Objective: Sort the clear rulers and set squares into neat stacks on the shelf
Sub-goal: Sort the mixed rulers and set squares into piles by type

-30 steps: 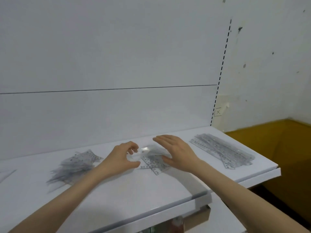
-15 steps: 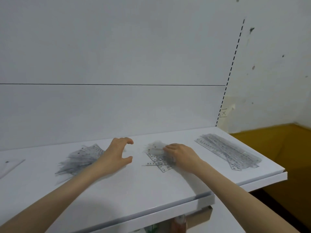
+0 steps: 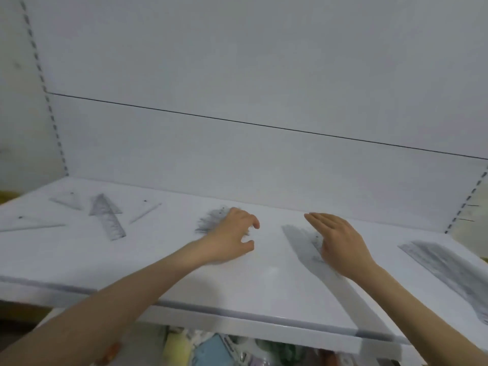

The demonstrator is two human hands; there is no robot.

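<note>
a white shelf (image 3: 258,281) runs across the view, blurred by motion. the left hand (image 3: 232,233) sits just left of centre, fingers curled in a wide c with the thumb apart and nothing visible between them. it covers the 3 o'clock edge of a fanned pile of set squares (image 3: 210,220). the right hand (image 3: 340,241) lies at 3 o'clock of the left, apart from it. its fingers are straight and close together, pointing to 10 o'clock, over the right side of a grey middle pile (image 3: 301,241) of clear pieces. whether the palm presses it i cannot tell. a long stack of rulers (image 3: 449,270) lies at 4 o'clock near the shelf's end. toward 9 o'clock loose pieces are scattered: a set square (image 3: 104,206) overlapping a ruler (image 3: 115,227), another set square (image 3: 67,200), a thin ruler (image 3: 145,212) and a long ruler (image 3: 34,226).
</note>
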